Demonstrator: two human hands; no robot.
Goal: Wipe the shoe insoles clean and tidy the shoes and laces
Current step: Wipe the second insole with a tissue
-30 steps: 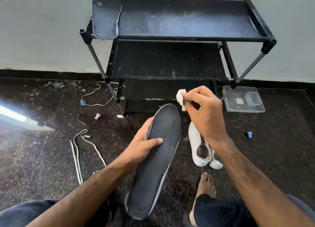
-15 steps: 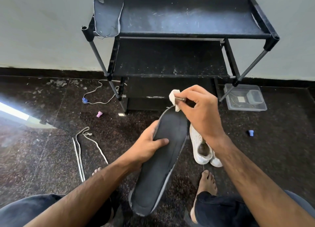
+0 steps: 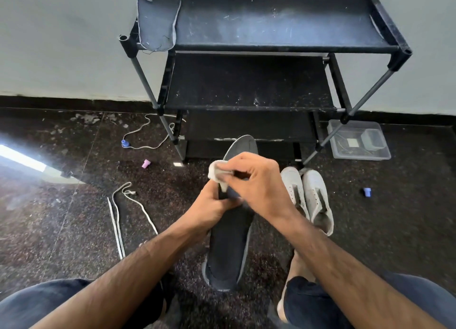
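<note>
Dark grey foam, that's the insole [image 3: 229, 240] in play, and it stands on end between the person's knees, its long axis running straight away from the body toward the black shoe rack [image 3: 266, 27], toe end up near the rack's lowest shelf, heel end down by the floor. The left hand [image 3: 212, 207] grips it about mid-length from the left edge, thumb curled over the face. The right hand [image 3: 256, 180] is on top, pinching a small white wipe [image 3: 218, 174] and pressing it on the upper half of the insole, just above the left hand's thumb. So the right hand is the one nearer the toe end, and my read is that any stroke from here has to run along that long axis, up toward the rack or down toward the heel, while the left hand braces. The lower half looks untouched by either hand. A second insole [image 3: 158, 15] lies on the rack's top shelf, at its left end. The white shoes [image 3: 306, 198] sit side by side just right of the held insole, and loose laces [image 3: 121, 212] trail on the floor well to its left.
</note>
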